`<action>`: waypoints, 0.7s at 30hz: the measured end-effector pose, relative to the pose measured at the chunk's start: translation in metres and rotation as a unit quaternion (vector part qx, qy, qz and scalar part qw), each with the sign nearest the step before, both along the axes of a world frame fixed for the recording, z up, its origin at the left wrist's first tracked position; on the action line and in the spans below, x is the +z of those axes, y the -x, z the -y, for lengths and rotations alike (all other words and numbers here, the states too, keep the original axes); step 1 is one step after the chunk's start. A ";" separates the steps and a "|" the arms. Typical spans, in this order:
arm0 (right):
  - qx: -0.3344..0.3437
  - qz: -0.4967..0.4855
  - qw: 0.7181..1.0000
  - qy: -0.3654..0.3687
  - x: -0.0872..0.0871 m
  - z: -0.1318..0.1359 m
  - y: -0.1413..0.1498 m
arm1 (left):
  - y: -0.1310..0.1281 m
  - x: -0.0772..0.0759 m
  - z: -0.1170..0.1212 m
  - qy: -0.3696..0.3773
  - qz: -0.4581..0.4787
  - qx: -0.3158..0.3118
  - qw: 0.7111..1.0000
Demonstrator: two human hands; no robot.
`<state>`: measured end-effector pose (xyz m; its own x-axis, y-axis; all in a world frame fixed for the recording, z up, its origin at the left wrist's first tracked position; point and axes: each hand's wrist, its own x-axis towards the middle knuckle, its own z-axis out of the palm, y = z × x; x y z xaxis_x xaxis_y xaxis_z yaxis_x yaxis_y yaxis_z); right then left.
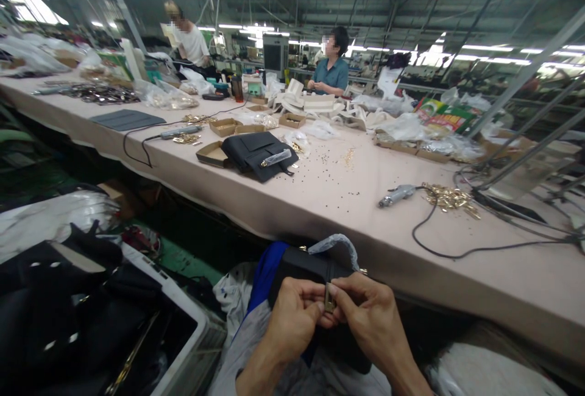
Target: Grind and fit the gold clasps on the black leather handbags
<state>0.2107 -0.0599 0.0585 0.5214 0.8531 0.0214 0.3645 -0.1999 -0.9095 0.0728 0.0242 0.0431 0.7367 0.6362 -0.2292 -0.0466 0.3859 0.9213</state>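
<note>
Low in the view, my left hand [295,317] and my right hand [368,317] meet over a black handbag [301,265] that rests on my lap. Both hands pinch a small gold metal fitting [329,298] between thumbs and fingertips, right against the bag's front. The bag's handle is wrapped in clear plastic [336,243] and arches just above my hands. Both hands are closed on the fitting.
A long beige table [338,198] runs ahead with an electric screwdriver [397,195], a pile of gold hardware [450,198], a black bag [258,153] and small cardboard boxes. A white bin of black bags [192,323] stands at my left. Two people work at the far side.
</note>
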 end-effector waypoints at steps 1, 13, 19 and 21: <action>0.000 0.009 1.000 -0.001 0.000 0.000 0.001 | 0.000 0.001 0.000 0.001 -0.001 0.001 1.000; -0.018 0.185 0.983 -0.011 -0.005 0.002 0.015 | -0.007 -0.007 0.008 0.031 -0.044 0.087 0.995; -0.073 -0.015 0.997 0.001 -0.022 0.009 0.030 | -0.008 -0.013 0.011 0.056 -0.066 0.097 0.992; -0.098 -0.059 0.993 -0.012 -0.028 0.010 0.033 | -0.006 -0.017 0.008 0.058 -0.069 0.087 0.992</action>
